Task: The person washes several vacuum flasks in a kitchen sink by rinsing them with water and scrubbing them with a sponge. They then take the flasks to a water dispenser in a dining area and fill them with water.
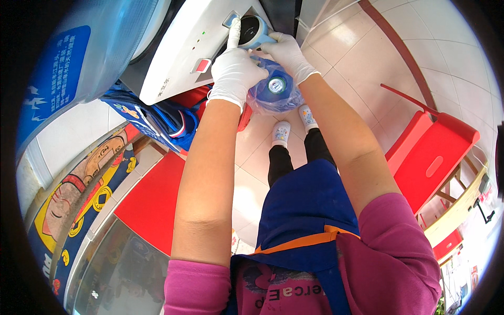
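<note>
My left hand [238, 67], in a white glove, reaches to the front of a white water dispenser [177, 59]; its index finger rests on a pale blue lever or button beside the outlet. Gripped by its handle in my right hand [285, 51], also gloved, is a light blue mug [262, 36] with a dark interior, held under the outlet. Below my hands a blue object in clear plastic wrap [275, 94] shows a shiny round top; what supports it cannot be told. A red switch [202, 65] and small lights sit on the dispenser's panel.
A large blue water bottle [78, 59] stands on the dispenser at the upper left. Blue and red bags or cloths [165, 122] hang below. A red surface [153, 201] lies to the left, red chairs [437, 161] and a wooden table [456, 212] to the right. Tiled floor [346, 78] surrounds my feet.
</note>
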Available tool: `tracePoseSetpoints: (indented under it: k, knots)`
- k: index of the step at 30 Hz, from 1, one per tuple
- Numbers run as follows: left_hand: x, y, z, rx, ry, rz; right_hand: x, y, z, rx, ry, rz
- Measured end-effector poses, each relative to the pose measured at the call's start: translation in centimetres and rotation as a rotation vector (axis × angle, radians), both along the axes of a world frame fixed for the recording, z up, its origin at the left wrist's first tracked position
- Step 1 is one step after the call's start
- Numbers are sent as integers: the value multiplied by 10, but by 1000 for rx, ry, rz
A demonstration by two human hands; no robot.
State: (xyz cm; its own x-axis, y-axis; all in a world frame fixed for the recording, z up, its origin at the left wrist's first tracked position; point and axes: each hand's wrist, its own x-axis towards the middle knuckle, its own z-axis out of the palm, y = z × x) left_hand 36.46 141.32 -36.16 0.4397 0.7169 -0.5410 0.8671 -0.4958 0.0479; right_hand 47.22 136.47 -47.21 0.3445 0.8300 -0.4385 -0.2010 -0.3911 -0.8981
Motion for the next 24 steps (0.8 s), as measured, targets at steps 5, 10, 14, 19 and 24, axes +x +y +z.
tracePoseSetpoints:
  k: [5, 10, 14, 19, 24]
  knots:
    - [0, -8, 14, -57, -159, 20, 2, -3, -6, 9, 5, -1]
    - [-38, -41, 49, -151, -643, 67, -2, -23, 17, 14, 151, -20]
    - [-97, -70, 108, 58, -929, 58, 6, -46, 29, 55, 39, 72]
    - [-143, -76, 159, -13, -1557, 472, 4, -102, 91, 105, -16, 130]
    - [-130, -92, 203, -373, -1814, 562, -23, -180, 162, 142, -119, 41]
